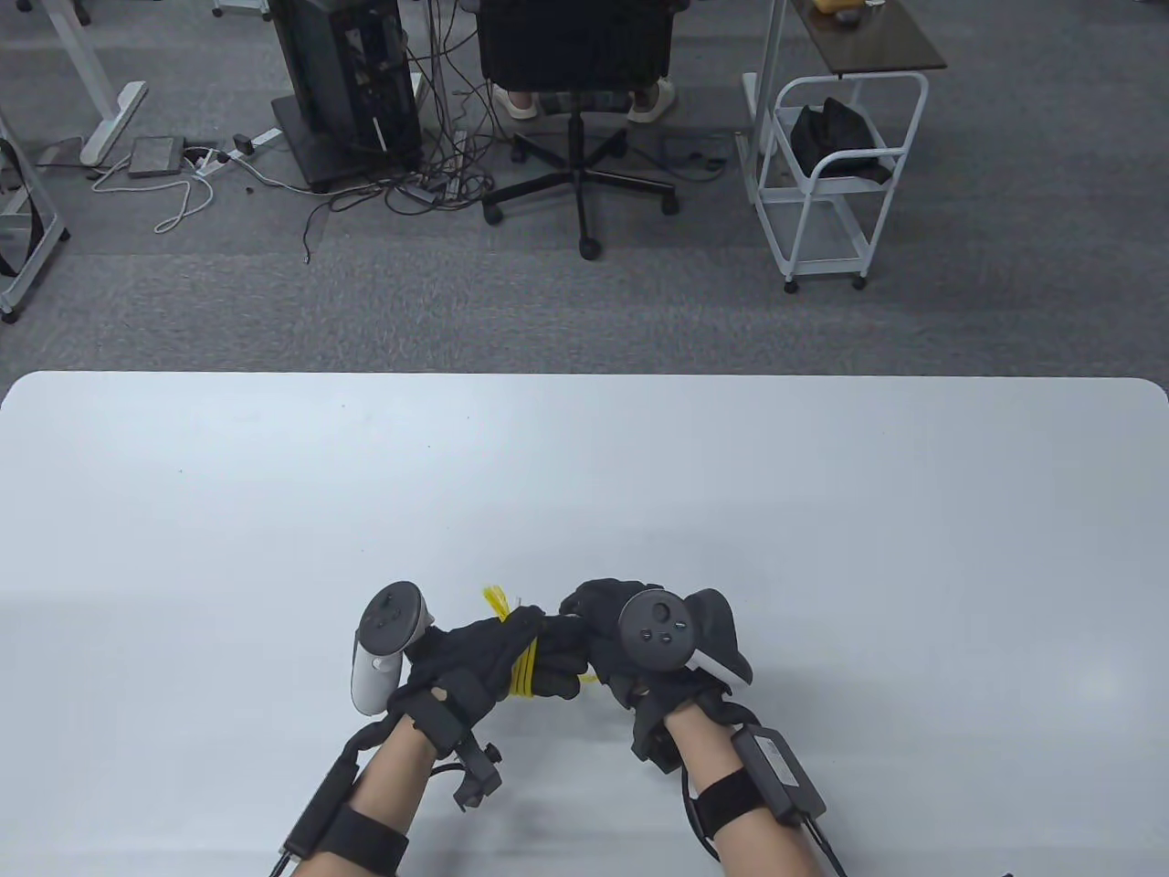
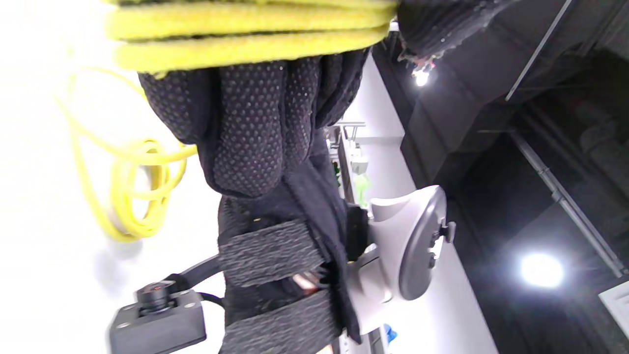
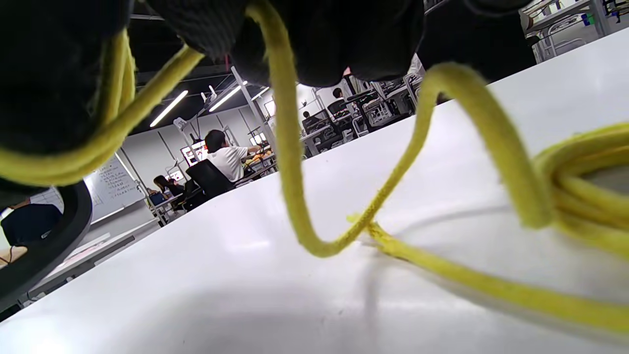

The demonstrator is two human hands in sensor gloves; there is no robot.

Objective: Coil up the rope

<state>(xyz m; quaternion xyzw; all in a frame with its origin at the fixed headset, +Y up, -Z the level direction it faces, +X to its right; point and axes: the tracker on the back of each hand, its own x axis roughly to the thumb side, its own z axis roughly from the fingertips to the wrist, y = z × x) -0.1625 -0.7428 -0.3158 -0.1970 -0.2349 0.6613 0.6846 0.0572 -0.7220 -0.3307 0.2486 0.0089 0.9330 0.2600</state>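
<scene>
A thin yellow rope (image 1: 523, 671) is wound in several turns around my left hand (image 1: 498, 650), near the table's front edge. Its frayed end (image 1: 496, 600) sticks up behind the fingers. My right hand (image 1: 610, 639) is right beside the left and pinches the rope between them. In the left wrist view the turns (image 2: 245, 34) cross the top, and loose loops (image 2: 132, 196) lie on the table below the right hand's gloved fingers (image 2: 255, 128). In the right wrist view the rope (image 3: 295, 172) hangs from my fingers down to the table and runs to loops (image 3: 585, 177) at the right.
The white table (image 1: 584, 475) spreads wide ahead and to both sides. Beyond its far edge stand an office chair (image 1: 577, 100), a white cart (image 1: 836, 174) and a computer tower (image 1: 342, 82) on the grey floor.
</scene>
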